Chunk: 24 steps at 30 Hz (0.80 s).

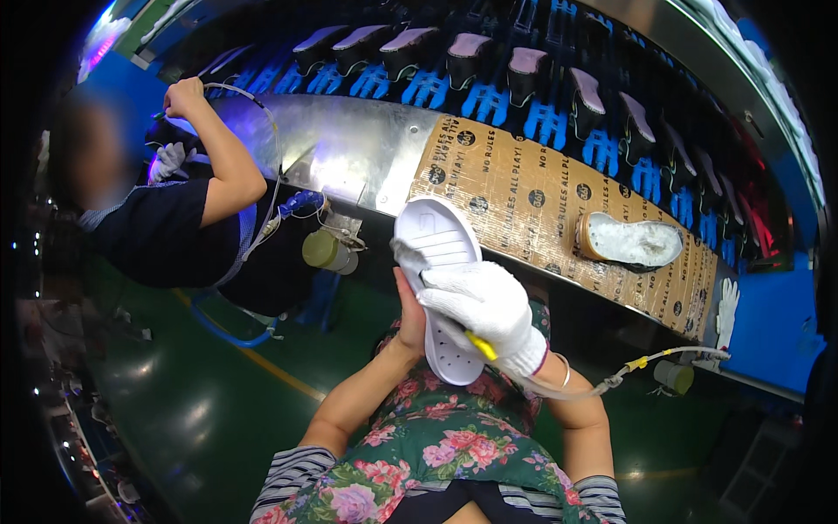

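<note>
A pale lavender-white shoe sole [445, 231] is held up over my lap, its ribbed inner side facing me and small holes near its lower end. My bare left hand [408, 313] grips it by the left edge. Over its middle is my right hand [489, 301], in a white knit glove, closed around a brush. The grey brush tip [408, 255] lies against the left part of the sole. From a yellow fitting [481, 345] below the glove, a clear hose [602, 389] runs off to the right. The glove hides the brush handle and the sole's middle.
Taped brown cardboard [524, 196] covers the bench ahead; a shoe-shaped piece with a white crusted inside [635, 242] sits on it. Behind, dark shoes [467, 57] stand sole-up on blue holders [425, 89]. A co-worker [161, 218] is at left. Lidded pots [330, 251] hang below the bench.
</note>
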### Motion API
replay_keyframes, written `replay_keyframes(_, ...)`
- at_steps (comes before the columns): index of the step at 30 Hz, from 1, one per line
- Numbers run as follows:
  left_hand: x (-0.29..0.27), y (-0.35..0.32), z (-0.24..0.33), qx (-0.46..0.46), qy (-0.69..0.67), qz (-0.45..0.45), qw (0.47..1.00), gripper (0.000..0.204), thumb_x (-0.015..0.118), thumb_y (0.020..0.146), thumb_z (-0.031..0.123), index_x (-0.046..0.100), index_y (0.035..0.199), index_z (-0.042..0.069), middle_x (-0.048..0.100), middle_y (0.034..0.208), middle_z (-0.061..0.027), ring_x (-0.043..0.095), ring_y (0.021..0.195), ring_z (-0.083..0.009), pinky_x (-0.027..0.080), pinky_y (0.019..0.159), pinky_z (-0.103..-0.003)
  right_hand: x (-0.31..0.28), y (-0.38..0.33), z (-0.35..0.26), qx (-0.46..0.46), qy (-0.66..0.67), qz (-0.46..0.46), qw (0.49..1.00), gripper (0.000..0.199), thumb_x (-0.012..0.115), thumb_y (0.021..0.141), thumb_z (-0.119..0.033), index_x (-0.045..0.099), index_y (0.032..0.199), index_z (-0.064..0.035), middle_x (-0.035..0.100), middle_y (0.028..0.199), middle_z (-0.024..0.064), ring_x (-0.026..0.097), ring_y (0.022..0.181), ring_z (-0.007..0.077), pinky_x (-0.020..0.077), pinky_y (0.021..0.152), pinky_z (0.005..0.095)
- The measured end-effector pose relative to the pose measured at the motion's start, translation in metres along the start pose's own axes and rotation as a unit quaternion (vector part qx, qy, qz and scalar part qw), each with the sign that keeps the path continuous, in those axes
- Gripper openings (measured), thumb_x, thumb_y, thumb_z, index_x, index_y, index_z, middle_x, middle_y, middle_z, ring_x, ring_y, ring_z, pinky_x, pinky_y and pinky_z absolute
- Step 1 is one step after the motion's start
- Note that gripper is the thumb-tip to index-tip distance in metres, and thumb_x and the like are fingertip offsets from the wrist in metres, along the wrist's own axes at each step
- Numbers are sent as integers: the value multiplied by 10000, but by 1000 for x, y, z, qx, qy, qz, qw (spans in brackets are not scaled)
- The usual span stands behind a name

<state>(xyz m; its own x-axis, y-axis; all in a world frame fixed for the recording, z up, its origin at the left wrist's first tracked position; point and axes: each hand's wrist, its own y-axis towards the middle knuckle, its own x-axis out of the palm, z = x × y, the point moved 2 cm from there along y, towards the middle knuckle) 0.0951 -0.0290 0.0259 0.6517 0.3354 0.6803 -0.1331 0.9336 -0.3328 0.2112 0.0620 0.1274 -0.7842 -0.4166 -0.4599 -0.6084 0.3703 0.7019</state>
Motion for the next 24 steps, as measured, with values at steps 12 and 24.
replay_keyframes(12, -58, 19, -24, 41, -68, -36, 996, 1035, 219, 970, 899, 281, 1681, 149, 456, 1633, -107, 480, 1474, -297, 361, 1257, -476, -3, -8, 5, 26, 97, -51, 994, 331, 820, 763, -84, 798, 1090, -134, 790, 1136, 82, 754, 984, 301, 597, 825, 401)
replay_keyframes(24, -34, 38, 14, 35, -262, -150, 953, 1262, 204, 808, 1047, 421, 1565, 61, 614, 1404, -203, 658, 1218, -354, 547, 1047, -508, -14, -7, 12, 77, 110, -23, 991, 340, 830, 745, -35, 798, 1079, -92, 796, 1120, 130, 764, 1000, 335, 604, 864, 428)
